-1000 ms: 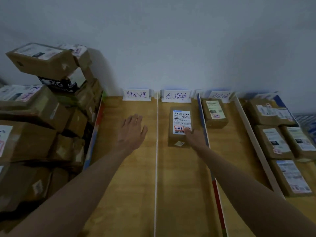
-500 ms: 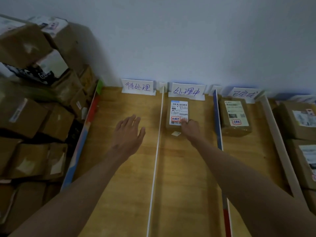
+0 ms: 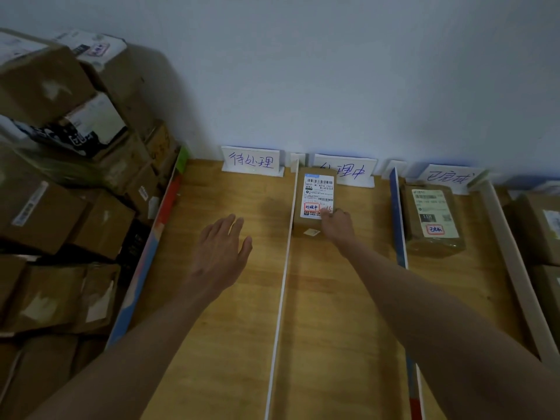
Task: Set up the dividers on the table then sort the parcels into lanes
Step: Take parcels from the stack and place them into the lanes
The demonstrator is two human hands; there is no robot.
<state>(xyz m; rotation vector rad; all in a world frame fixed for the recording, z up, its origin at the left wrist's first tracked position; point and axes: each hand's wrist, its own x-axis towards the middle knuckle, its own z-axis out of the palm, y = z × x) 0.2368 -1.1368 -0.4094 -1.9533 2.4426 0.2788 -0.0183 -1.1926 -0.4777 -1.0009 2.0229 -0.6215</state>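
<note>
A small brown parcel (image 3: 315,184) with a white label lies at the far end of the middle lane, against the white divider (image 3: 283,286). My right hand (image 3: 336,225) touches its near right corner with its fingertips. My left hand (image 3: 221,253) hovers flat and open over the bare left lane. A blue divider (image 3: 399,237) separates the middle lane from the right lane, where a second labelled parcel (image 3: 433,219) lies. Handwritten lane signs (image 3: 251,160) stand along the wall.
A tall heap of brown cartons (image 3: 60,183) fills the left side behind a coloured divider (image 3: 151,247). A beige divider (image 3: 512,262) closes the right lane; more parcels (image 3: 539,225) lie beyond it. The wooden table (image 3: 342,313) runs toward me.
The parcel has slid away from me to the far end of the middle lane, with my right hand following it. The view has swung left and closer.
</note>
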